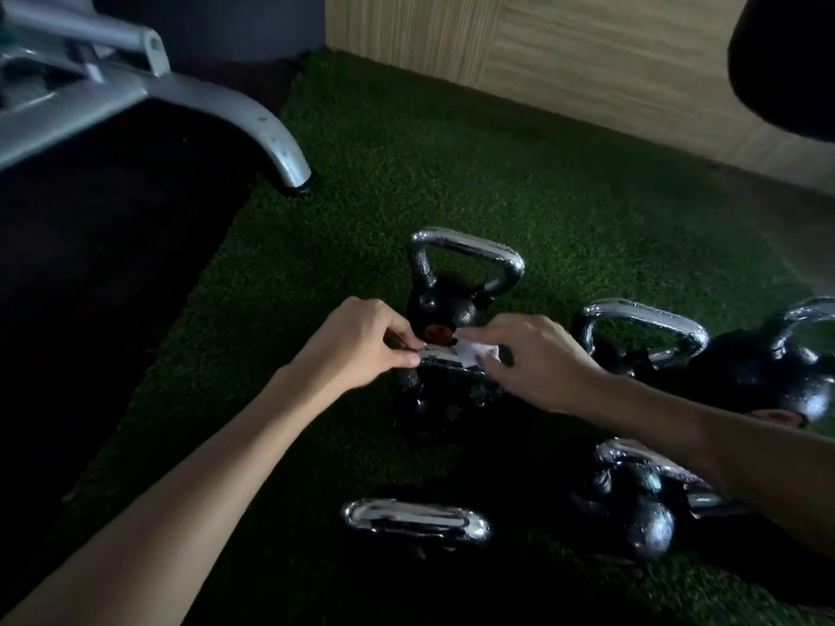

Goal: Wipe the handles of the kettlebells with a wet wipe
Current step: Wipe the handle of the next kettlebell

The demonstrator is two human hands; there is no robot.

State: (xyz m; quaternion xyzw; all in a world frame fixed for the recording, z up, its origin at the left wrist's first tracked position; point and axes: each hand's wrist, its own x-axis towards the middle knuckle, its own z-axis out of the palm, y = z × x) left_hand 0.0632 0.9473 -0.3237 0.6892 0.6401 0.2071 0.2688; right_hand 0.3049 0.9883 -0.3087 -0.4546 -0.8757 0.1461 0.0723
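Several black kettlebells with chrome handles stand on green turf. My left hand (361, 343) grips the left end of the chrome handle (445, 356) of the middle kettlebell (445, 404). My right hand (537, 359) pinches a white wet wipe (476, 350) against the right part of that same handle. Behind it stands another kettlebell (445, 305) with its handle (470, 250) upright. My right forearm partly hides a further kettlebell (632, 508).
More kettlebells sit at the right (763, 377), and a chrome handle (415, 519) lies near the front. A grey machine leg (271, 137) stands at the back left on a dark mat (113, 264). A wooden wall panel (587, 61) borders the turf (452, 173).
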